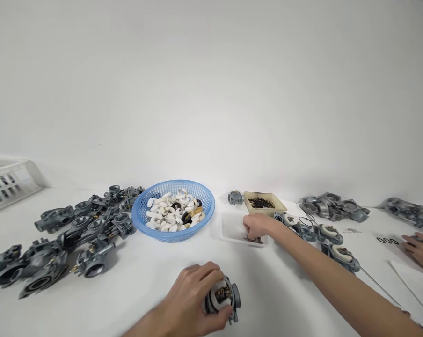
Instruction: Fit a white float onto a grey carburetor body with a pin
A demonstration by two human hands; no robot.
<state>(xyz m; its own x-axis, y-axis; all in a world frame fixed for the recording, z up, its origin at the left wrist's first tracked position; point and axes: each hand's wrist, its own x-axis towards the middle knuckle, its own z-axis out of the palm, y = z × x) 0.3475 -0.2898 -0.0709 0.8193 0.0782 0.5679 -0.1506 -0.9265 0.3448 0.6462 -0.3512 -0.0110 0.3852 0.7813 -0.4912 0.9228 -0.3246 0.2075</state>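
My left hand is wrapped round a carburetor above the front of the white table. A white float sits in the carburetor's upturned opening, with brass parts showing beside it. My right hand reaches into a shallow white tray, its fingers pinched together near the front right corner. Small dark thin parts lie there by the fingertips. Whatever is between those fingertips is too small and hidden to make out.
A blue basket holds white and dark floats. Carburetor bodies crowd the left. Behind my right hand stands a tray of dark rings. Float-fitted carburetors and metal bowls lie right. Another person's hand rests near black O-rings.
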